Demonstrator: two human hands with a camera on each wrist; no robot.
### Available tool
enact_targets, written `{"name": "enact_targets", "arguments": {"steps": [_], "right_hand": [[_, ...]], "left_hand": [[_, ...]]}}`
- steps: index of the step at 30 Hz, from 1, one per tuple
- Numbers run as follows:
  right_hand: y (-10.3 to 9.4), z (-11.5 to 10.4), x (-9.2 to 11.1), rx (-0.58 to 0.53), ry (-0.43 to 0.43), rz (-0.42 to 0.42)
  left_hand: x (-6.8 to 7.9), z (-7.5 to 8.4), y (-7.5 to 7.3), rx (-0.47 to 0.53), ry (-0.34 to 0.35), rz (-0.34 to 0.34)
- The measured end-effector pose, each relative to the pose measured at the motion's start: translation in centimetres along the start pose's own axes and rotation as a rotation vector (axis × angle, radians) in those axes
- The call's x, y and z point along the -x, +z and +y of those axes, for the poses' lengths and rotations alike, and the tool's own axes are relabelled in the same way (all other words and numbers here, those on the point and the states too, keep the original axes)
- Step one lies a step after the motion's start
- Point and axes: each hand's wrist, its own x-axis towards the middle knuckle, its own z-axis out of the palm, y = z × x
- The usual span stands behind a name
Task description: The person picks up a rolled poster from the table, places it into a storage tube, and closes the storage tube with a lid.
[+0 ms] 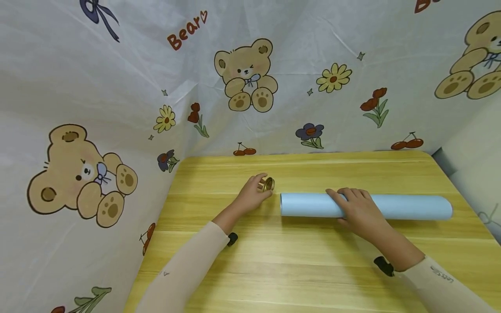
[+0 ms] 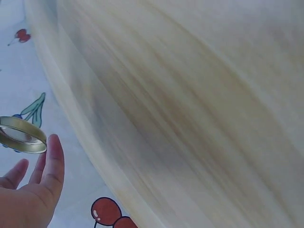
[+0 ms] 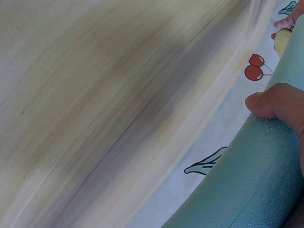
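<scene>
A gold round ring-shaped thing, its inside pale and shiny in the left wrist view, is held at the fingertips of my left hand. Whether it is a lid or a tape roll I cannot tell. To its right, a light blue roll lies lengthwise across the table, its left end facing the ring with a small gap between. My right hand grips the roll near its middle from above, thumb spread toward the left end. A finely textured surface shows on the roll in the right wrist view.
The wood-grain table carries the roll. Behind and to the left hangs a white cloth printed with bears, flowers and cherries, close against the table edges. A pale surface shows past the right edge.
</scene>
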Motion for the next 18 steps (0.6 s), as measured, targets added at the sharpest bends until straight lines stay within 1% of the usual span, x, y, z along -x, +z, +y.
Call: {"name": "enact_targets", "arguments": {"steps": [7,12,18], "right_hand": [[0.0,0.0,0.0,0.002,0.0,0.006],[0.1,0.0,0.1,-0.002,0.002,0.008],[0.0,0.0,0.2,0.006,-0.002,0.024]], "left_hand": [[1.2,0.2,-0.3,0.079,0.006,-0.037],[2.0,0.5,-0.3,0.133,0.045,-0.053],[2.9,1.0,-0.3,0.187,0.065,-0.056]]}}
